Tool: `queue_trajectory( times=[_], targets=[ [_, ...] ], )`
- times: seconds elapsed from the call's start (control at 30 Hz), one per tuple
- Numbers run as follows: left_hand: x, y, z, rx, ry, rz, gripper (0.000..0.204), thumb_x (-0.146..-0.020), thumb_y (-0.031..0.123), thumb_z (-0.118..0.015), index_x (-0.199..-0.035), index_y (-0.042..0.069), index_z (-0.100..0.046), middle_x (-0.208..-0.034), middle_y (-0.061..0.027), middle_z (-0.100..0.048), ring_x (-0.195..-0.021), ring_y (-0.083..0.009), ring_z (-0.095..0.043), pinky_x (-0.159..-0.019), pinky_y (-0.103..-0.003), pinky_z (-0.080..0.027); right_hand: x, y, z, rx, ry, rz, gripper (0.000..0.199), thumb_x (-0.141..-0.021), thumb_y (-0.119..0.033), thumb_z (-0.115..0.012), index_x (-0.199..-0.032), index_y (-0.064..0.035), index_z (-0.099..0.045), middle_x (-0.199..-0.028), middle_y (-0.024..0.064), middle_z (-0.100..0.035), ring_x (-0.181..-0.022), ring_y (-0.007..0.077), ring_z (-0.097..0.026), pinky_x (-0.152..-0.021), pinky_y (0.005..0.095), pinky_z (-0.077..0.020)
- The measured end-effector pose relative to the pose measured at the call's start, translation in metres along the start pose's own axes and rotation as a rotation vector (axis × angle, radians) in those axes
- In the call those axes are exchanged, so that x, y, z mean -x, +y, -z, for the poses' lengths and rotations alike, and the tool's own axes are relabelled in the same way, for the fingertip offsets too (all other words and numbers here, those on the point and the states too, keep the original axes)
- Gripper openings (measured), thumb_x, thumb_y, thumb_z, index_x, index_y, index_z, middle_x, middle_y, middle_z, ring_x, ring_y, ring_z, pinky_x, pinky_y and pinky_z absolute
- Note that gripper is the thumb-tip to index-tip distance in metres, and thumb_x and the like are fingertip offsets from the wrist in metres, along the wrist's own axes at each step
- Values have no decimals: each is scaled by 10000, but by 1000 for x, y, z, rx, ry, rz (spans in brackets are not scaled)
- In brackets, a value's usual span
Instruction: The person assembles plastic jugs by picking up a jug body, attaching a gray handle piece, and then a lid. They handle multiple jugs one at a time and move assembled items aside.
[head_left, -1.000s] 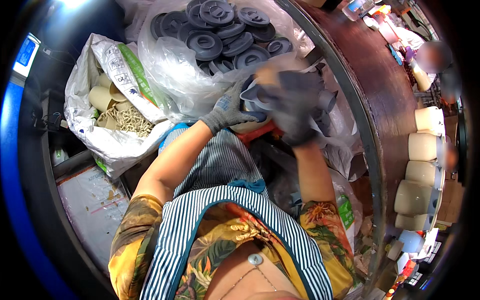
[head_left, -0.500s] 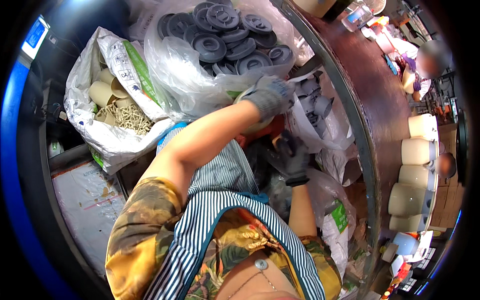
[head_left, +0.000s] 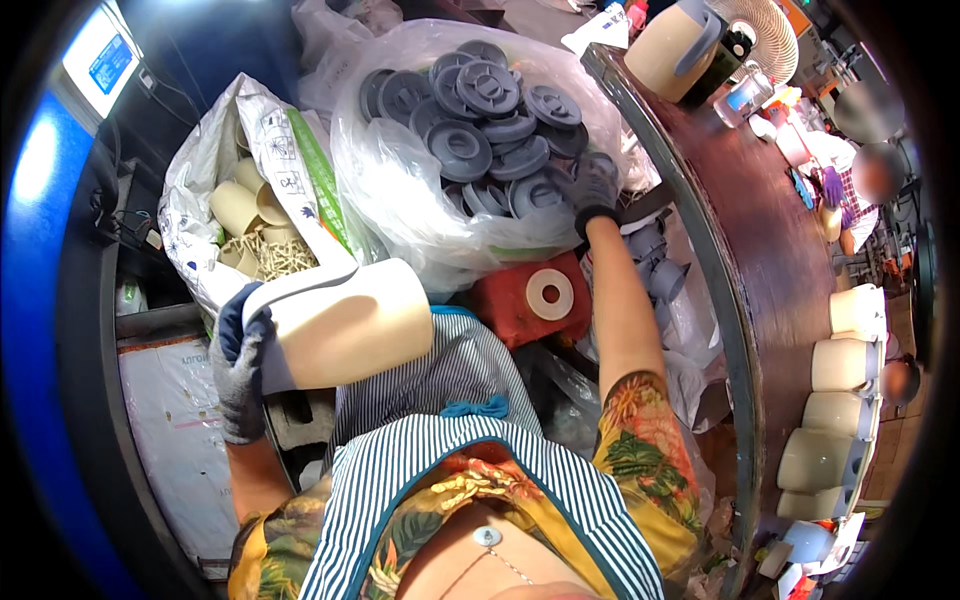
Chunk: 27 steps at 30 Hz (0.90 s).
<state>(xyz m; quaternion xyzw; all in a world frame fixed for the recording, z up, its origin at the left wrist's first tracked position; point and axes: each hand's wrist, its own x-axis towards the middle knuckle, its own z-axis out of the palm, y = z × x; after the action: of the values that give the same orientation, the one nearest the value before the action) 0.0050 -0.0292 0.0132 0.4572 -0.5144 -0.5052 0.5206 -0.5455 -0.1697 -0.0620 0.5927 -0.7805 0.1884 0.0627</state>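
**Cream jug held at the left, grey discs reached at the right**

Visibility limits: The fingertips of the right hand are buried among the grey discs, so it cannot be told whether a disc is gripped or how far the hand is open. The base of the cream jug is covered by the left hand. The lower part of the clear bag is hidden behind the jug and a red box. The far end of the curved workbench is blurred.

Held item: The jug is a smooth, cream-coloured plastic cylinder, lying on its side in front of the striped apron, with a lighter rim strip along its upper edge. It is clasped at its left end by the gloved left hand, whose fingers are curled closed around it.

Containers: The clear bag is filled with round grey discs, each with a raised centre ring. A white sack beside it holds cream cup-shaped parts and a tangle of pale small pieces. A row of cream jugs is lined up along the right edge of the workbench.
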Motion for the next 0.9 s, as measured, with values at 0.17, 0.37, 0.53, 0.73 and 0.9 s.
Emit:
queue_trajectory(
  times=[0.17,0.37,0.53,0.73,0.9],
  targets=[
    [11,2,-9,14,19,-9,436,-917,128,-594,-1318,-20,-508,-1093,-31,-601,-861,-70,-533,-793,-220,-458,5,-40,37,147,94,18,745,-742,-474,-732,-1331,-78,-504,-1197,191,-570,-1115,381,-536,-951,521,-412],
    [4,-24,-2,124,26,-9,408,-949,135,-583,-1325,-4,-505,-1124,-32,-598,-900,-70,-542,-812,-214,-458,200,-83,91,-157,78,421,531,-679,-227,-733,-1184,-109,-617,-1115,160,-587,-983,400,-568,-831,499,-485],
    [-3,-24,-25,226,105,-9,369,-975,155,-582,-1315,24,-521,-1053,-14,-607,-924,-83,-556,-849,-235,-463,326,-98,15,-221,-145,368,518,-806,-418,-661,-1266,-189,-591,-1425,133,-457,-1284,378,-421,-1122,525,-258],
    [13,-35,-22,58,135,59,370,-993,179,-547,-1325,19,-514,-1026,-18,-614,-920,-99,-560,-852,-248,-463,345,-99,0,-321,-140,167,531,-875,-357,-611,-1371,-187,-528,-1389,168,-484,-1304,374,-409,-1127,546,-237],
    [37,-36,-19,118,126,125,377,-1011,234,-524,-1328,32,-511,-982,-30,-613,-902,-104,-562,-835,-259,-468,358,-101,-6,-222,-66,125,498,-873,-384,-605,-1330,-188,-578,-1294,126,-559,-1196,359,-472,-1036,525,-342]
  ],
)
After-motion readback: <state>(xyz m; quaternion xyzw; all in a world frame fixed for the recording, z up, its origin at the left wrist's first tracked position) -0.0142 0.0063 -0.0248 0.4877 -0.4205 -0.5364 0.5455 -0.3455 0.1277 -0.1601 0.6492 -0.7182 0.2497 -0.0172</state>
